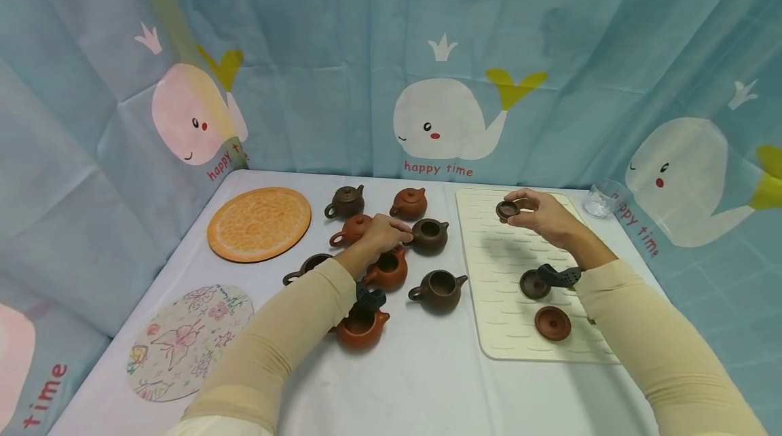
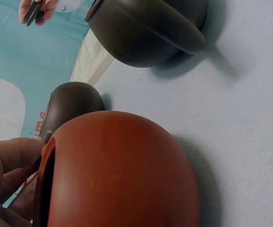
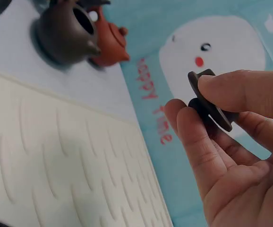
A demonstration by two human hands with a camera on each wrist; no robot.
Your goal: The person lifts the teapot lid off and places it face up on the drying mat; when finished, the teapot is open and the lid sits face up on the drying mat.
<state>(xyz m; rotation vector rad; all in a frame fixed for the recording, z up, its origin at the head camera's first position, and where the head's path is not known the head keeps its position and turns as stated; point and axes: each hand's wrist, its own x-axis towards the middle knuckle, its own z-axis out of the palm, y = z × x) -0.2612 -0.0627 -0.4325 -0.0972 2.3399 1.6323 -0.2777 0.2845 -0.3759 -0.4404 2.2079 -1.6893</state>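
My left hand (image 1: 385,233) pinches the handle side of a lidless dark brown teapot (image 1: 430,238) standing on the table; the handle is mostly behind the fingers. Over the cream mat (image 1: 507,327), my right hand (image 1: 546,219) holds a small dark brown teapot lid (image 1: 507,210) between thumb and fingers. The right wrist view has this lid (image 3: 212,106) tipped on edge, its knob by the fingertips. Close under my left forearm is an open red-brown teapot (image 1: 391,271). Another open dark teapot (image 1: 441,291) sits nearer the front.
A dark lid (image 1: 533,284) and a reddish lid (image 1: 552,323) lie on the mat. Lidded teapots, one dark (image 1: 347,203) and one red (image 1: 409,204), stand at the back. A clear cup (image 1: 601,200) is far right. An orange round mat (image 1: 259,224) and a floral one (image 1: 189,341) lie left.
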